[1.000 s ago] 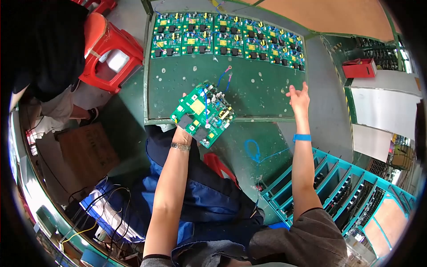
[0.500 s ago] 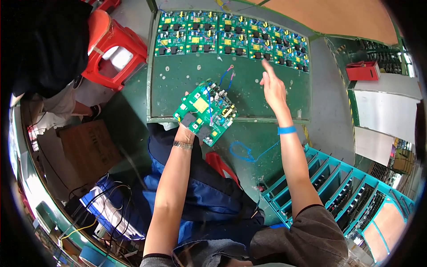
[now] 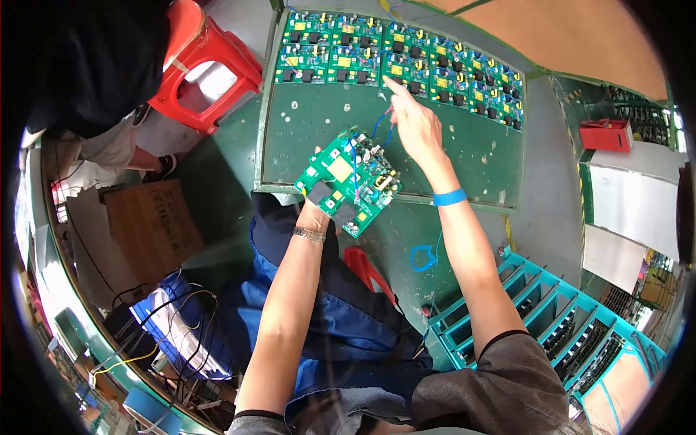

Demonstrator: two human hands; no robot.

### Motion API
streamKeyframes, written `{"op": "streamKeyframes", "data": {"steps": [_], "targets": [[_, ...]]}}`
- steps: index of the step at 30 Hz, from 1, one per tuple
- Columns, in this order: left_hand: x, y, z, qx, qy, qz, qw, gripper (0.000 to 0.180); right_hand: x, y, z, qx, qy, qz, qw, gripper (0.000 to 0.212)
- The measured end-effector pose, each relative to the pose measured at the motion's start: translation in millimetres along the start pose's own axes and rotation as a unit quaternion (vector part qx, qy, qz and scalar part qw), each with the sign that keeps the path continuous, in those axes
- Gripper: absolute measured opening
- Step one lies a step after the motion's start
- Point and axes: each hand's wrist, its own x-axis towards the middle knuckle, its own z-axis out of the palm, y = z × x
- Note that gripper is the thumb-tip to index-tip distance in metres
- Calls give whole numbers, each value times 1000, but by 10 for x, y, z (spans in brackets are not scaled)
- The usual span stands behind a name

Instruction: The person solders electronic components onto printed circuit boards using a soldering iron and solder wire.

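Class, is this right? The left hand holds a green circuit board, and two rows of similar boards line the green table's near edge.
Not quite: the head view shows two rows of similar boards along the far edge of the green table. The left hand does hold a green circuit board.

This is an electronics assembly workshop: matching green circuit boards [image 3: 351,64] stand in two rows across the far part of a green surface [image 3: 319,138]. A slotted teal rack [image 3: 451,348] nearby, striped floor tape [image 3: 582,181] and a plain red plastic stool [image 3: 177,105] suggest a factory floor.
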Motion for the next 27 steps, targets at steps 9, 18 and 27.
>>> {"op": "streamKeyframes", "data": {"steps": [9, 18, 27], "targets": [[-150, 108, 283, -48, 16, -42, 998, 67, -54, -494, -114, 43, -10, -107, 993, 42], [-95, 69, 270, -95, -100, -59, 989, 71, -537, -668, -349, 32, -21, -334, 942, 75], [-417, 155, 827, -293, -176, -157, 927, 89, -1290, -796, -141, -33, -37, -253, 966, 90]]}}
